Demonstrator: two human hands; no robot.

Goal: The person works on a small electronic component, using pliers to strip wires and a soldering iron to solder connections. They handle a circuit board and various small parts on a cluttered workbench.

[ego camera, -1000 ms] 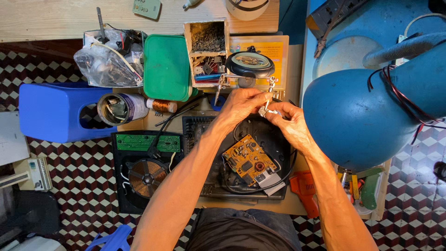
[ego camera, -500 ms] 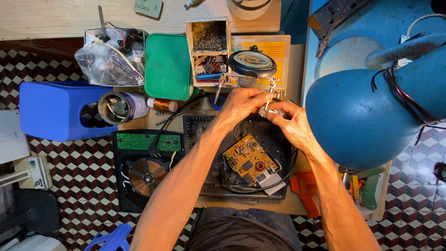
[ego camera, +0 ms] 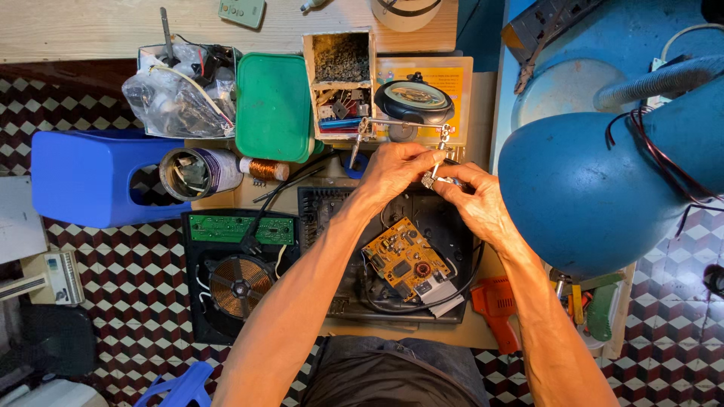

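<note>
Small metal part (ego camera: 431,179) is pinched between the fingertips of the left hand (ego camera: 396,169) and right hand (ego camera: 473,202), brought together above the open black casing (ego camera: 445,226), with the orange circuit board (ego camera: 400,260) at six o'clock.

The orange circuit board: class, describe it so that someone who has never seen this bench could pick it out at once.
Start at the big blue lamp shade on the right, then look left to the open black appliance casing below the two hands. The orange circuit board lies tilted inside it. Unlike the long green board further left, above the copper coil, it is orange and roughly square.
</note>
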